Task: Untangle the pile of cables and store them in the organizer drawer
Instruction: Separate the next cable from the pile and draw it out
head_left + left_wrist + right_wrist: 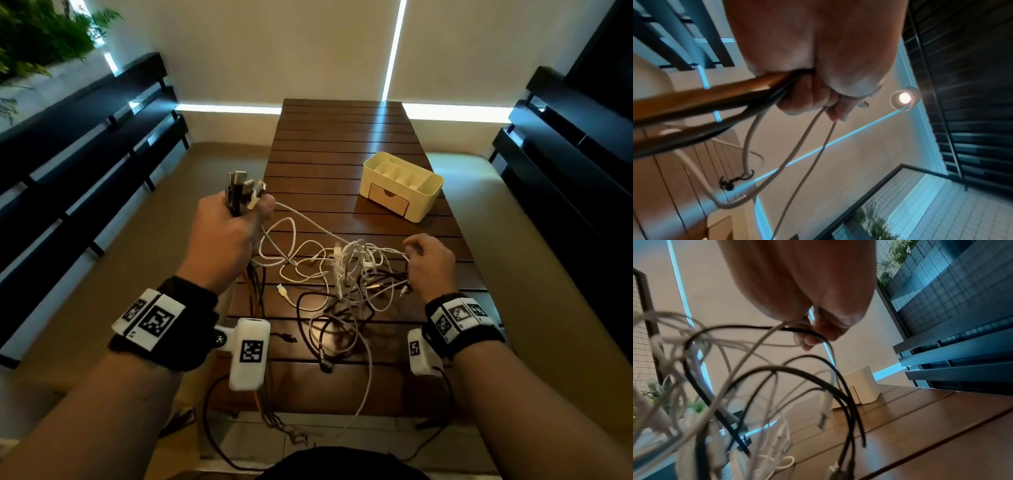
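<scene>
Both forearms reach out: left hand (pixel 227 228) raised, fisted round a bunch of plugs (pixel 244 192), right hand (pixel 430 262) low, pinching one cable (pixel 380 251) from the tangle (pixel 342 284) beside one organizer (pixel 400 185).

A tangled pile of white and dark cables (pixel 346 274) sprawls across the near half of the slatted table. At its 1 o'clock, well apart, stands a cream organizer (pixel 400 185), its small wooden drawer (pixel 388 199) shut.
</scene>
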{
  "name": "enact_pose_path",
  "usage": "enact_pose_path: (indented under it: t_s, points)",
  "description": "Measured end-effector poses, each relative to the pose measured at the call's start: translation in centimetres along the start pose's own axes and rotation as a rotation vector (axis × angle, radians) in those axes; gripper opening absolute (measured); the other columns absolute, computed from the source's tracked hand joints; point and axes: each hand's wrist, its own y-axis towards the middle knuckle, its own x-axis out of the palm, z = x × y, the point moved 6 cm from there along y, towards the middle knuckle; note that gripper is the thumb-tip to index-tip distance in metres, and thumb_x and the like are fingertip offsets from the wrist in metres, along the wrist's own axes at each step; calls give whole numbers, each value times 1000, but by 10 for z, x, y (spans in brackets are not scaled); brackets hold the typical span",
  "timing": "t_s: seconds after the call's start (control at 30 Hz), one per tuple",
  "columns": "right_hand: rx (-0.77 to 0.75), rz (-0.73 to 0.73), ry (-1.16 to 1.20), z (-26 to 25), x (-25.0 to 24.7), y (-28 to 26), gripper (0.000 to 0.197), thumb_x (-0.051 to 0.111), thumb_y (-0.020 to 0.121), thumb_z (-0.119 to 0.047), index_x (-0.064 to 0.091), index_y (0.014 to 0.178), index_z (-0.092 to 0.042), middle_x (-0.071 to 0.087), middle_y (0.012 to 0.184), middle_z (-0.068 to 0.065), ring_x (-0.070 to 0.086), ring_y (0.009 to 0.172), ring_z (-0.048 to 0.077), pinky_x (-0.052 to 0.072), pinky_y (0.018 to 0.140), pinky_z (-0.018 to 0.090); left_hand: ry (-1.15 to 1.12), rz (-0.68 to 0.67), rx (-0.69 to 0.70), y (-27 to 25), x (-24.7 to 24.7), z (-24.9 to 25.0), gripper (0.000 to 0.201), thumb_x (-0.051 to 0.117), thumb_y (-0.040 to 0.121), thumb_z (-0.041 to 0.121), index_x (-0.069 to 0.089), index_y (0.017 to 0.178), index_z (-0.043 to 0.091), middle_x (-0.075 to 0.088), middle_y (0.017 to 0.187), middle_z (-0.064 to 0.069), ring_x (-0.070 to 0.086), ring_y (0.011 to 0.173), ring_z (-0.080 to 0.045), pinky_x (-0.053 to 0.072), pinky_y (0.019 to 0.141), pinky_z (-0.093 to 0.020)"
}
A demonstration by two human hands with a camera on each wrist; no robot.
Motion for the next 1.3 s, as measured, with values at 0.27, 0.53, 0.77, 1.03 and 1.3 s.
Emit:
enact_pose_path:
  t_s: [0.27, 0.53, 0.77, 1.03, 1.3]
  points:
    - [-286, -309, 67, -85, 8, -49, 3, 66, 93, -17, 69, 92, -17, 59, 97, -9, 57, 86, 3, 49, 74, 14, 51, -70, -19, 5, 13, -4, 27, 62, 97, 25, 55, 71, 21, 42, 50, 10, 36, 42, -14, 34, 50, -29]
    - [194, -411, 248, -58, 42, -69, 15, 59, 98, -24, 68, 89, -16, 71, 86, 1, 67, 80, 18, 58, 72, 33, 26, -110, -32, 4, 11, -3, 29, 64, 90, 31, 57, 62, 27, 39, 49, 5, 33, 41, -17, 31, 50, -34]
    - [342, -679, -28, -48, 71, -67, 46, 62, 89, -60, 71, 102, -17, 70, 97, -3, 63, 85, 12, 46, 68, 29, 82, -184, -67, -7, 11, -15, 35, 65, 86, 37, 49, 67, 12, 40, 52, 11, 34, 47, -14, 32, 57, -41]
    - [401, -486, 134, -68, 62, -48, 21, 64, 97, -27, 71, 89, -9, 69, 84, 5, 62, 70, 13, 53, 58, 27, 114, -148, -141, -12, -26, -48, 26, 64, 86, 39, 57, 62, 33, 44, 49, 14, 37, 45, -8, 33, 56, -37]
    - [-20, 34, 402, -181, -32, 60, 17, 75, 84, -32, 74, 70, -22, 74, 78, 7, 71, 80, 33, 60, 77, 48, 22, -132, -180, -2, -47, -67, 28, 65, 84, 39, 53, 69, 19, 40, 48, 14, 33, 47, -13, 29, 56, -36]
